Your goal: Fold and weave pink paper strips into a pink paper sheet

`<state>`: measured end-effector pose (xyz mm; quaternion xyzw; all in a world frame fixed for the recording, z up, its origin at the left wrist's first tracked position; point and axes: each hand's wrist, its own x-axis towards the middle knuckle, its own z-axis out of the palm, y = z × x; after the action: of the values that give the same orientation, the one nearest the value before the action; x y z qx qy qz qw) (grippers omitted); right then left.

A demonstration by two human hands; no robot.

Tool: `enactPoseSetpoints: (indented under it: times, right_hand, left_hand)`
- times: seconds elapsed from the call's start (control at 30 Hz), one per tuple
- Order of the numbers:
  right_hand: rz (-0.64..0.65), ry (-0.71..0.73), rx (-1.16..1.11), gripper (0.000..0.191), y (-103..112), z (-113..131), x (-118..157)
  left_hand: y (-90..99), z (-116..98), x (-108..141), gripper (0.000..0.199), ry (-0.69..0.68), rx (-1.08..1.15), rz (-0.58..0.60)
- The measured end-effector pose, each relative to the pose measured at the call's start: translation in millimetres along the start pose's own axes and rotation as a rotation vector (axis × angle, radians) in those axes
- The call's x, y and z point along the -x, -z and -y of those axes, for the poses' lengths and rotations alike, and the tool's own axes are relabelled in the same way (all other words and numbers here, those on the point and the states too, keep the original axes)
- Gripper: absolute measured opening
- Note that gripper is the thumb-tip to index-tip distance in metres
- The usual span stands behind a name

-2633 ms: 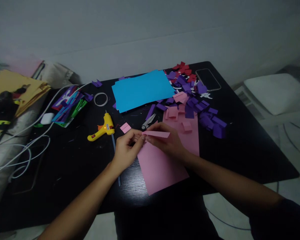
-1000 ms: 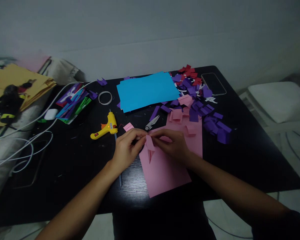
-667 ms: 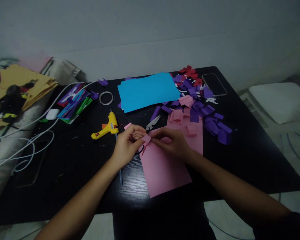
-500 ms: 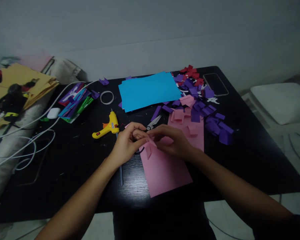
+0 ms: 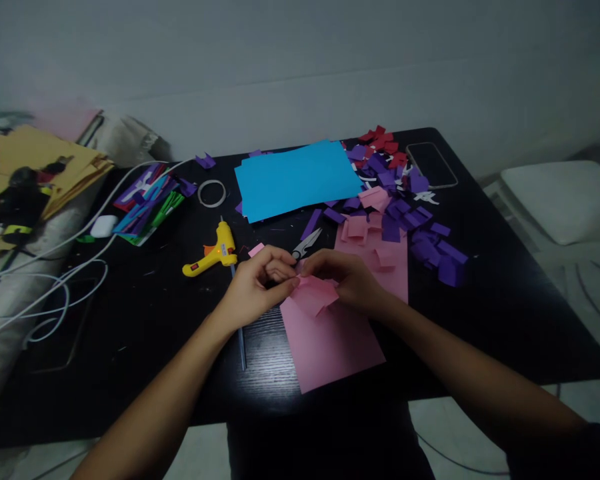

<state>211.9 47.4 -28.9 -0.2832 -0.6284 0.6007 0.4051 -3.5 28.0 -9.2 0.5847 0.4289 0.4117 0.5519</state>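
Note:
A small folded pink paper piece (image 5: pixel 316 296) is pinched between my two hands, above a flat pink sheet (image 5: pixel 333 353). My left hand (image 5: pixel 260 283) grips its left edge with thumb and fingers. On the other side, my right hand (image 5: pixel 347 280) has its fingers closed on the upper part of the piece. Scissors (image 5: pixel 307 245) lie just beyond my fingertips, their handles hidden by the hands. To the left rests a yellow glue gun (image 5: pixel 213 252). Folded pink pieces (image 5: pixel 357 229) sit on the far part of the pink paper.
Blue sheets (image 5: pixel 297 180) lie at the back, near a tape ring (image 5: pixel 211 193). Purple pieces (image 5: pixel 425 247), red pieces (image 5: pixel 380 140) and a phone-shaped object (image 5: pixel 431 165) are at the right. White cables (image 5: pixel 63 290) and yellow envelopes (image 5: pixel 40 157) lie left.
The folded pink piece has turned in my fingers and now shows a wider face toward the right. Both hands keep nearly the same place. The view has shifted slightly.

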Motion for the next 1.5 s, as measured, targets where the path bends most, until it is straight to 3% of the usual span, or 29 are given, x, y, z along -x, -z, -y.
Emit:
enactPoseSetpoints:
  times: [0.43,0.7,0.87,1.1,1.5]
  right_hand:
    - [-0.025,0.035,0.057,0.028,3,-5,-1]
    - [-0.014,-0.034,0.025,0.032,3,-1,-1]
    - [0.063,-0.15,-0.085,0.028,6,12,1]
    - [0.119,-0.023,0.014,0.007,11,15,0]
    - [0.143,-0.106,-0.032,0.014,7,13,1]
  left_hand:
    - [-1.5,-5,0,0.015,-0.012,-0.023,-0.02]
    - [-1.8,-7,0,0.012,0.019,-0.049,-0.023]
    - [-0.7,-7,0,0.009,0.047,-0.061,0.013]
    - [-0.8,-8,0,0.01,0.063,-0.061,0.042]
    - [0.9,-7,-1,0.015,0.157,0.074,0.141]
